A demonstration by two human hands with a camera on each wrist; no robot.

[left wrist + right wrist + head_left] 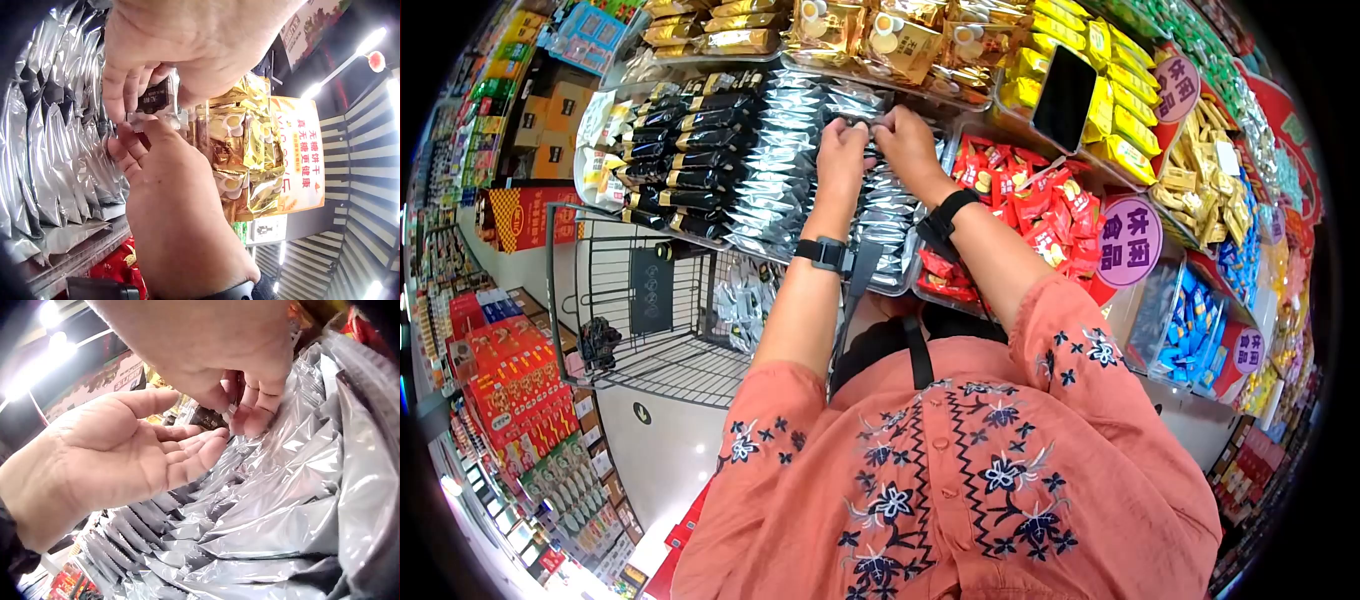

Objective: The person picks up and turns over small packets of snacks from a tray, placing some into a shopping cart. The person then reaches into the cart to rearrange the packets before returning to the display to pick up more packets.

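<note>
In the head view my left hand (840, 158) and right hand (908, 150) meet above rows of silver packets (885, 215) in a bin. Between them is a small silver packet with a black label (157, 95), clearest in the left wrist view. My left hand (187, 47) holds it between thumb and fingers from one side. The thumb and fingers of my right hand (175, 200) pinch its lower edge. In the right wrist view the dark label (207, 419) shows between the two hands, and the fingers partly cover the packet.
Black packets (700, 150) stand left of the silver ones, red packets (1040, 210) right. Gold packets (900, 45) lie behind. A phone (1064, 100) rests on yellow packets (1135, 110). A wire shopping cart (655, 350) with silver packets inside stands at the left.
</note>
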